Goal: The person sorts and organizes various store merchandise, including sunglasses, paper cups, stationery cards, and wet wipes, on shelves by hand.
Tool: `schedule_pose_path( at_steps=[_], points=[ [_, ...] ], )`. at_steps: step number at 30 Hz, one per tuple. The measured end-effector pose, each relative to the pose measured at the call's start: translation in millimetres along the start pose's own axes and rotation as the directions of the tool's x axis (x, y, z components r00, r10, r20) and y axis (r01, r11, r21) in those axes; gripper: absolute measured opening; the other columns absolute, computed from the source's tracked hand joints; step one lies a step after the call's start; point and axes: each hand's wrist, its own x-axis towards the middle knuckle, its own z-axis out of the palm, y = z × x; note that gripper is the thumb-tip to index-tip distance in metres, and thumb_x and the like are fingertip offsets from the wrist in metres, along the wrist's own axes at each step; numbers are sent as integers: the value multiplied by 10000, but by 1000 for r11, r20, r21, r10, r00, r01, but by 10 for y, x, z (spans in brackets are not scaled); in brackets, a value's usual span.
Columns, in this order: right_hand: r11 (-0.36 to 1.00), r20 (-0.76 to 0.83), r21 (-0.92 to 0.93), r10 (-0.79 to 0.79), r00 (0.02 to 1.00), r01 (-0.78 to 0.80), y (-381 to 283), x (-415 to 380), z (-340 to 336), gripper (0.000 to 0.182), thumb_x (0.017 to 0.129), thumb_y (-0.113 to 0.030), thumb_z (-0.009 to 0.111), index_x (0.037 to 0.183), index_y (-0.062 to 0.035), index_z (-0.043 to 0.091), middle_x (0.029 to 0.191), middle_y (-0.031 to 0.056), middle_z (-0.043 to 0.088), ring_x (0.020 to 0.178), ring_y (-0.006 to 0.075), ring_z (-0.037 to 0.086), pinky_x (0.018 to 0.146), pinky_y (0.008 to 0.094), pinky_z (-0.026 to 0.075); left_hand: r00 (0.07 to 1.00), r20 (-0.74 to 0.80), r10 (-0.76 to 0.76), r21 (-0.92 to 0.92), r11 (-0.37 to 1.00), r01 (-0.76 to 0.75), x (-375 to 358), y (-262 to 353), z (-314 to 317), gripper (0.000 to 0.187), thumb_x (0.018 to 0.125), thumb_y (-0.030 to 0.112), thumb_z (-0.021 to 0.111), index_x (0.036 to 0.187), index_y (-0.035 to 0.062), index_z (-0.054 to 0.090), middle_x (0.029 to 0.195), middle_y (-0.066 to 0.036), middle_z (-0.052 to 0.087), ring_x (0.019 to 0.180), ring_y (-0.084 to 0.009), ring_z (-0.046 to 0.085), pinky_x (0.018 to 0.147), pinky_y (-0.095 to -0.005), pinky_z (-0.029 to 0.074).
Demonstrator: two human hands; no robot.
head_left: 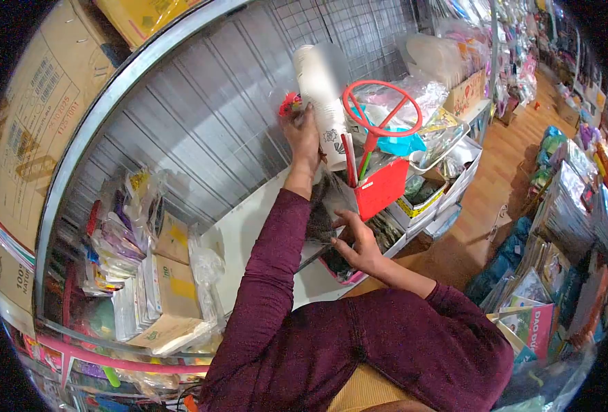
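Observation:
A tall stack of white printed paper cups [321, 103] stands slightly tilted against the grey back wall. My left hand [301, 141] is closed at its left side, with the thumb against the cups. Just above those fingers shows a red item [290, 104] in clear plastic. Lower down, a dark see-through bag [326, 206] hangs between my two hands. My right hand [360, 244] is beside this bag, its thumb and index finger apart, the fingertips at the bag's edge. Close to the cups is a red box [382, 189] with a red ring-topped stick [382, 110] rising from it.
A white shelf [249, 233] runs below the wall. Plastic-wrapped goods and cardboard boxes [173, 295] lie at its left end. White cartons [441, 178] hold packets on the right. Large cardboard boxes [36, 117] stand far left. Books and bagged goods [523, 323] border the wooden floor [482, 226].

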Motion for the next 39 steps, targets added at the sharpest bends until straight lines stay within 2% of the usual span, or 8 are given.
schedule_pose_path(
  at_steps=[6,9,11,19,21,23,33,39],
  points=[
    [994,58,-108,5,998,2,-3,-29,-18,542,768,-3,624,1248,12,372,972,110,563,666,127,574,589,249,464,987,-99,123,-4,992,-124,-175,-54,72,481,851,242,602,1216,-8,412,1161,-159,498,1054,-263,498,906,-364,390],
    [999,31,-38,20,999,-18,13,-39,-47,513,760,-76,644,1220,-9,428,947,149,539,723,227,574,644,313,470,979,-97,177,265,953,-146,-226,28,-6,429,836,188,601,1182,4,427,1099,-166,518,1007,-299,511,894,-402,385],
    [999,35,-52,8,999,-6,13,-39,-68,510,759,-74,645,1216,-6,430,950,151,539,739,230,576,650,316,471,894,1,447,649,680,-341,-284,140,-70,338,841,216,586,1071,-10,484,1029,-172,547,953,-291,522,845,-396,408],
    [990,123,-135,68,990,-51,-171,-38,-100,342,781,-95,636,1088,12,531,936,166,579,815,259,589,722,330,468,750,83,656,555,594,-582,-597,13,-317,245,809,120,579,1014,6,507,958,-155,532,924,-300,519,826,-389,419],
    [993,148,-119,34,988,-16,-42,-63,-49,261,776,-63,633,1012,20,557,875,149,588,791,234,592,707,315,467,893,48,447,403,810,-426,-802,-26,-403,325,793,100,578,1086,31,457,1022,-148,487,921,-283,520,760,-363,458],
    [995,168,-88,62,984,-48,-124,-52,8,174,796,-28,603,954,36,569,838,134,585,731,195,567,703,295,455,916,19,400,506,786,-354,-992,81,-554,360,794,85,589,1117,41,435,1027,-139,472,892,-268,522,750,-349,471],
    [974,402,-126,-125,907,189,-146,244,388,125,769,3,578,891,18,596,831,163,584,755,313,574,694,349,453,812,-137,568,623,686,-375,-1707,556,-1740,73,845,54,509,848,-17,523,731,-133,486,722,-278,515,639,-353,417],
    [856,426,-132,-406,809,499,-43,411,636,142,779,-4,560,919,16,578,875,145,573,812,292,571,728,331,457,814,-260,519,730,658,-187,-2436,923,-2387,53,780,1,539,732,-20,540,692,-140,530,680,-327,521,619,-382,420]
  ],
)
